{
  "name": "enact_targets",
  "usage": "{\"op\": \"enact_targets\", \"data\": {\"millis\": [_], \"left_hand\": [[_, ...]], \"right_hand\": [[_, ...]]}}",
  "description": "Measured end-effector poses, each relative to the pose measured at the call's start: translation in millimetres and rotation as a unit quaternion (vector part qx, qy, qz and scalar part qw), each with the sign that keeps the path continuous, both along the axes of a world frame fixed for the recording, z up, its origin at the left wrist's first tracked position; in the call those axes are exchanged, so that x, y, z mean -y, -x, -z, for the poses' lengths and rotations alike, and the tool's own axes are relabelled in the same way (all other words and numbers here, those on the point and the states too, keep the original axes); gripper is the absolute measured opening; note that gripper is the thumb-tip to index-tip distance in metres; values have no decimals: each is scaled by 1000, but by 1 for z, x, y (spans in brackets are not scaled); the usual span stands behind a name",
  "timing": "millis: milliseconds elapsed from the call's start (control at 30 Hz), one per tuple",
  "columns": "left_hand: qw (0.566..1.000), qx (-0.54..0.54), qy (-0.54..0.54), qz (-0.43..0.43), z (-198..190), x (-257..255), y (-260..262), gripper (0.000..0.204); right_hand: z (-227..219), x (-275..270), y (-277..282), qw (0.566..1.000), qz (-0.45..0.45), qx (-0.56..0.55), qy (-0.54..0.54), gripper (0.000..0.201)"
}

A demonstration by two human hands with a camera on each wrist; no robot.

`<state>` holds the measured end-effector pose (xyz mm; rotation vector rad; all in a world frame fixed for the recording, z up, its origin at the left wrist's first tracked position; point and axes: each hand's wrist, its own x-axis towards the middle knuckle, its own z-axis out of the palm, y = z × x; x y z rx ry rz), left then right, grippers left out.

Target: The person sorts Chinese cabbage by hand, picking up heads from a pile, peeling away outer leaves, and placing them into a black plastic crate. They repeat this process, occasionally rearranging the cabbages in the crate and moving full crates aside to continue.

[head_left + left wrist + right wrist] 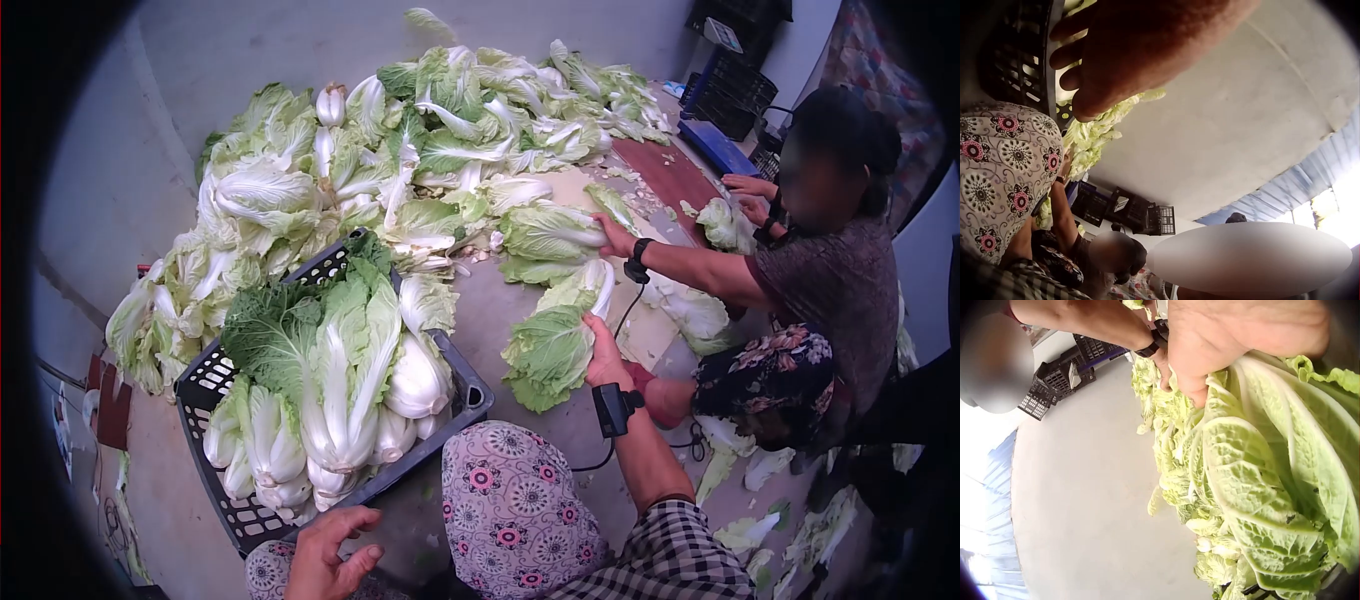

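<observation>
My right hand (607, 358) grips pale-green napa cabbage leaves (548, 352) above the floor, right of the crate. In the right wrist view, the thumb side of this hand (1235, 344) lies over the white ribs of the crinkled leaves (1260, 481). Near the crate's front corner, my left hand (330, 552) hovers with thumb and fingers apart, holding nothing; its fingers also show in the left wrist view. The black plastic crate (470, 385) carries several napa cabbages (345, 400), white bases toward me.
A large heap of cabbage leaves (480, 130) lies along the wall. At right, another person (830, 240) squats, one hand on a cabbage (550, 232). Black crates (728, 95) stand at the back right. Loose leaves (750, 530) litter the floor at lower right.
</observation>
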<state>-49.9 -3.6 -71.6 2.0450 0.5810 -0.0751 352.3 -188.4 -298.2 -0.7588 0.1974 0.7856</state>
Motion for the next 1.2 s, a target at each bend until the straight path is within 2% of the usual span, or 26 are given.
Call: {"op": "enact_targets", "data": {"millis": [67,267,400,433,533,700,767,867,900,1033,1133,1167,1200], "left_hand": [[999,31,-26,5,4,1,-2,36],[1000,-26,-3,-2,4,0,-10,35],[999,-29,-13,7,7,0,-16,35],[999,-32,-12,5,8,0,-17,35],[999,-38,-19,-2,5,0,-21,34],[998,-61,-23,-4,12,-2,-23,34],[998,-62,-25,1,13,-3,-24,35],[999,-45,-26,9,14,-4,-25,36],[999,-40,-29,11,15,-3,-24,36],[998,-13,-39,48,22,-5,-19,35],[998,-10,-38,56,22,-8,-13,37],[997,9,-39,67,21,-8,-11,37],[996,24,-41,71,21,-9,-11,38]], "right_hand": [[7,1,-4,1000,10,2,11,46],[33,9,-38,1000,-2,-26,-13,46],[51,9,-58,999,27,-3,18,47],[53,10,-63,998,42,-6,53,46],[66,13,-83,996,73,2,48,49],[85,17,-127,976,114,97,160,59],[74,19,-126,944,156,168,238,63],[129,34,-149,878,128,222,405,65],[108,29,-133,862,87,223,448,64],[96,20,-111,823,65,289,484,55],[75,14,-100,831,55,307,461,51],[63,14,-101,873,-2,248,420,48],[24,1,-76,879,14,262,399,47]]}}
